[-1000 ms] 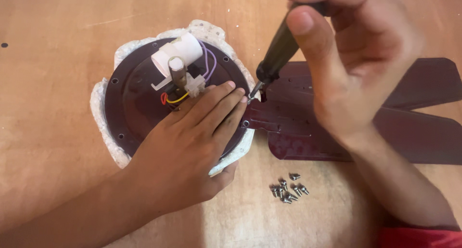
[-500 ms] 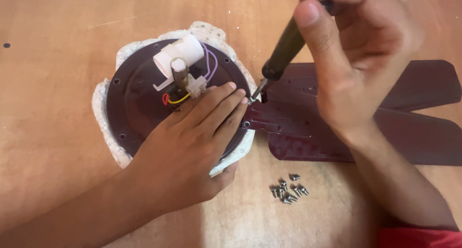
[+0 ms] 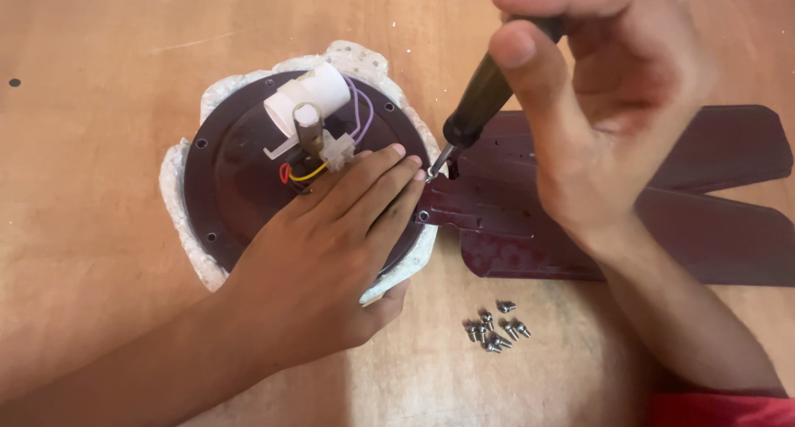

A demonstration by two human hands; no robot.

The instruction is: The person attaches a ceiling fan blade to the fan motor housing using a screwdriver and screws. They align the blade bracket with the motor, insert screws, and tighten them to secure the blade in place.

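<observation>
Screwdriver [image 3: 479, 112] tip hidden between left hand [image 3: 331, 253] and fan blade [image 3: 530, 220].

Wooden table [image 3: 99, 228]: fan motor [image 3: 240, 187], blades [image 3: 704, 228], screws [image 3: 495, 331].

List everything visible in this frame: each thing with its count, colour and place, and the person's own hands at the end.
fan motor: one, dark maroon round housing, left of centre, on a white foam piece
foam piece: one, white, under the motor
white cylinder: one, on top of the motor beside the shaft, with purple, yellow and red wires
fan blades: dark maroon, overlapping, exact count unclear, right of the motor
screwdriver: one, dark handle, tip at the blade bracket by the motor's rim
screws: small pile, silver, on the table below the blades
table: one, brown wood
left hand: flat on the motor
right hand: holds the screwdriver
</observation>
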